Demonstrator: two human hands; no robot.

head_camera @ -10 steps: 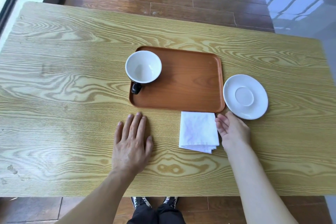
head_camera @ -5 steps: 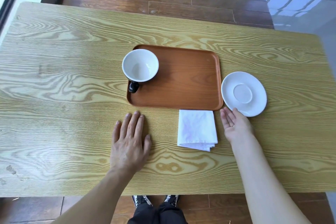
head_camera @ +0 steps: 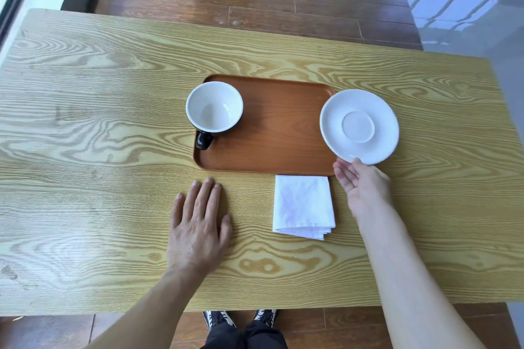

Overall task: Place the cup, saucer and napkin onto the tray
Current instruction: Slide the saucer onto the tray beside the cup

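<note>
A brown wooden tray (head_camera: pixel 272 150) lies mid-table. On its left end stands an empty cup (head_camera: pixel 214 107), white inside, black outside, its handle toward me. My right hand (head_camera: pixel 361 184) grips the near rim of the white saucer (head_camera: pixel 359 126), which is lifted and tilted, overlapping the tray's right edge. A folded white napkin (head_camera: pixel 303 205) lies on the table just in front of the tray's near right corner, left of my right hand. My left hand (head_camera: pixel 198 224) rests flat on the table in front of the tray, fingers spread, holding nothing.
The pale wooden table (head_camera: pixel 99 136) spans the view, its near edge just above my shoes (head_camera: pixel 241 317). Dark wood floor lies beyond the far edge, with a glass wall at the far right.
My right hand has moved from beside the napkin to the saucer, taken its near rim and lifted it leftward over the tray's right edge. The left hand has stayed flat.
</note>
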